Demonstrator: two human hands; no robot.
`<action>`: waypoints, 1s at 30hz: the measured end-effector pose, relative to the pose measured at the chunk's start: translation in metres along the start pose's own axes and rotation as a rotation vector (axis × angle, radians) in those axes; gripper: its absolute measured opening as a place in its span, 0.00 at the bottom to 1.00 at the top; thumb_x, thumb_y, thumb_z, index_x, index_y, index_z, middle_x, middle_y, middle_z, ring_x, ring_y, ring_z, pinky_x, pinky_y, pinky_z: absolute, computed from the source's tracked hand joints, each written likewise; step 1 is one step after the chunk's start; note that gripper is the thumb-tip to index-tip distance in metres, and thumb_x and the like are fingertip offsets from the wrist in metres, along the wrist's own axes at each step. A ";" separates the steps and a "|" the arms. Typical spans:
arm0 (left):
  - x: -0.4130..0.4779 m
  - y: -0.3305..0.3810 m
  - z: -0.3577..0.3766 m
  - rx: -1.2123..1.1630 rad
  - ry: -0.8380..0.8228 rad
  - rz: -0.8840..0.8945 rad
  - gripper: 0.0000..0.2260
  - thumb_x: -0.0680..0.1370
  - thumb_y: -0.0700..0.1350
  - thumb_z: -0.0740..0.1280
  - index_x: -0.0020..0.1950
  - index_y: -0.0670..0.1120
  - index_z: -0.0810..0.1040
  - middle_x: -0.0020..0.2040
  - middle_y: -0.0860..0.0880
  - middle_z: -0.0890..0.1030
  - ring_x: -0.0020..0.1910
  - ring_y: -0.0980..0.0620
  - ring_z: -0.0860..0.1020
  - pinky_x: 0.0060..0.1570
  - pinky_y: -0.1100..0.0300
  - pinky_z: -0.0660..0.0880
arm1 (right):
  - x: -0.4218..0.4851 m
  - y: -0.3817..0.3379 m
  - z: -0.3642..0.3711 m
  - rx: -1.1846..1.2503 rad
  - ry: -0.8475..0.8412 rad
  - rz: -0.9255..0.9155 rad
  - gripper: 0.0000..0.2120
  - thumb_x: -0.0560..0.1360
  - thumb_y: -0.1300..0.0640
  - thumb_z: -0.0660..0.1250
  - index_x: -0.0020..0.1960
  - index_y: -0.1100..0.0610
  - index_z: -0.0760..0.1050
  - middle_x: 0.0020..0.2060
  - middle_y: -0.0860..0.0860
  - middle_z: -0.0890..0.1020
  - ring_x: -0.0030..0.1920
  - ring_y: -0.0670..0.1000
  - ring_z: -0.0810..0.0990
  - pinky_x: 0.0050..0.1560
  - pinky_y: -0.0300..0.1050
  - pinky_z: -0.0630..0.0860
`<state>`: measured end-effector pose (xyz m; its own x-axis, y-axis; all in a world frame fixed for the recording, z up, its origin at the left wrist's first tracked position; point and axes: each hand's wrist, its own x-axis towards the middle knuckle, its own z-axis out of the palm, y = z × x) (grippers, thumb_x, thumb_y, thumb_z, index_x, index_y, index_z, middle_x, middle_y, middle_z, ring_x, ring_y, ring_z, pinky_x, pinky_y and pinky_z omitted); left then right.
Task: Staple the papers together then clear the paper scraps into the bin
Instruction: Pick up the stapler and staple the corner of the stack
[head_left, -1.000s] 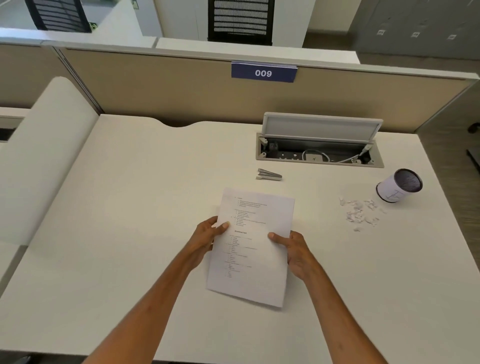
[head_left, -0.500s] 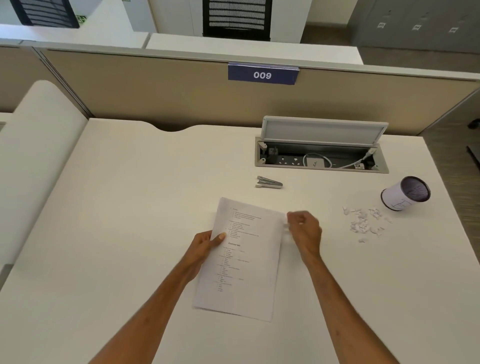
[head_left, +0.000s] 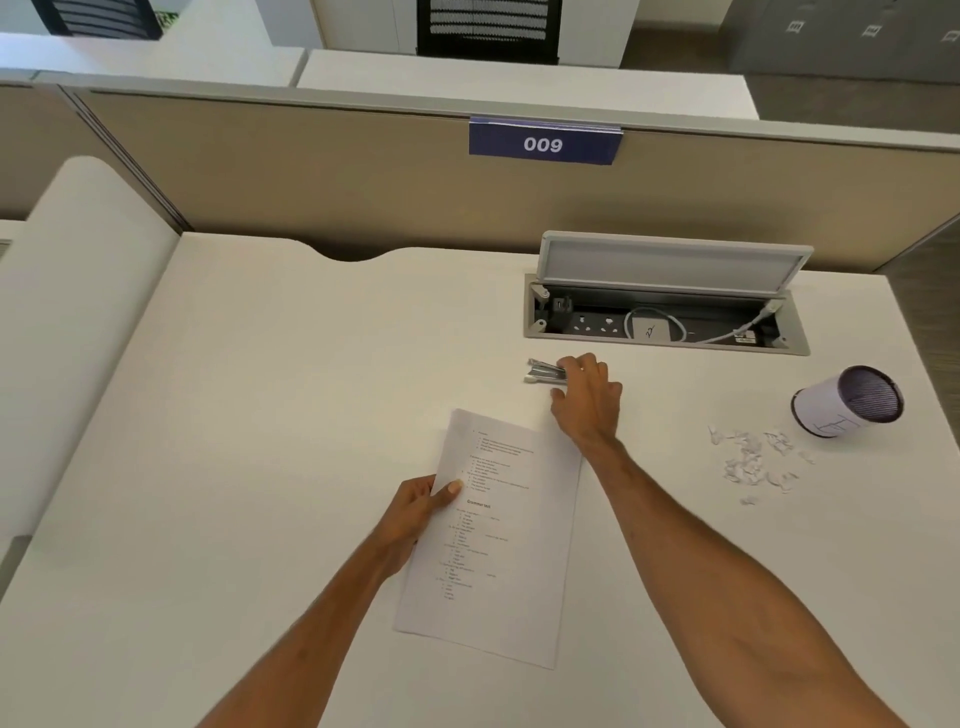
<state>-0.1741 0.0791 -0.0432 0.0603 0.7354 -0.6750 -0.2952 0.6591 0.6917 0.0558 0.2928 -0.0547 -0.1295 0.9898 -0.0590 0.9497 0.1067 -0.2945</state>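
The printed white papers (head_left: 498, 540) lie in a stack on the desk in front of me. My left hand (head_left: 415, 514) holds their left edge, thumb on top. Just beyond the papers' top right corner lies the small silver stapler (head_left: 544, 371). My right hand (head_left: 589, 397) is on its right end, fingers curled over it; the stapler still rests on the desk. A scatter of white paper scraps (head_left: 750, 460) lies to the right. Behind them a small white bin (head_left: 831, 410) with a dark rim lies tipped on its side, mouth facing right.
An open cable box (head_left: 535, 312) with raised lid, sockets and a white cable is set into the white desk (head_left: 260, 415) behind the stapler. A beige partition (head_left: 311, 176) with a "009" label closes off the back. The desk's right edge runs just past the bin.
My right hand let go of the papers' right edge and reached forward to the stapler. My left hand kept its hold and the papers shifted slightly left.
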 end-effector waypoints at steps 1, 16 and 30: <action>0.000 0.000 0.000 -0.002 0.001 -0.002 0.16 0.86 0.48 0.71 0.67 0.38 0.84 0.63 0.37 0.88 0.62 0.32 0.87 0.63 0.35 0.84 | 0.001 0.000 0.000 -0.009 0.030 0.001 0.17 0.76 0.55 0.76 0.64 0.54 0.79 0.58 0.54 0.79 0.59 0.58 0.76 0.53 0.55 0.72; -0.009 -0.010 0.005 -0.005 0.001 -0.001 0.17 0.85 0.48 0.72 0.67 0.37 0.85 0.63 0.35 0.88 0.62 0.30 0.86 0.65 0.29 0.81 | -0.053 -0.006 -0.050 1.325 0.009 0.448 0.12 0.73 0.58 0.80 0.56 0.58 0.85 0.48 0.48 0.88 0.51 0.48 0.83 0.51 0.44 0.77; -0.042 -0.026 0.036 0.036 0.002 0.037 0.18 0.85 0.50 0.71 0.67 0.37 0.83 0.61 0.36 0.88 0.60 0.28 0.86 0.62 0.30 0.83 | -0.133 -0.004 -0.082 1.766 -0.379 0.497 0.09 0.86 0.53 0.65 0.59 0.59 0.73 0.59 0.63 0.86 0.61 0.65 0.86 0.63 0.65 0.81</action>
<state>-0.1348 0.0367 -0.0240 0.0480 0.7588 -0.6496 -0.2626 0.6370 0.7247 0.0923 0.1683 0.0324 -0.2532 0.7986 -0.5460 -0.4043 -0.6001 -0.6902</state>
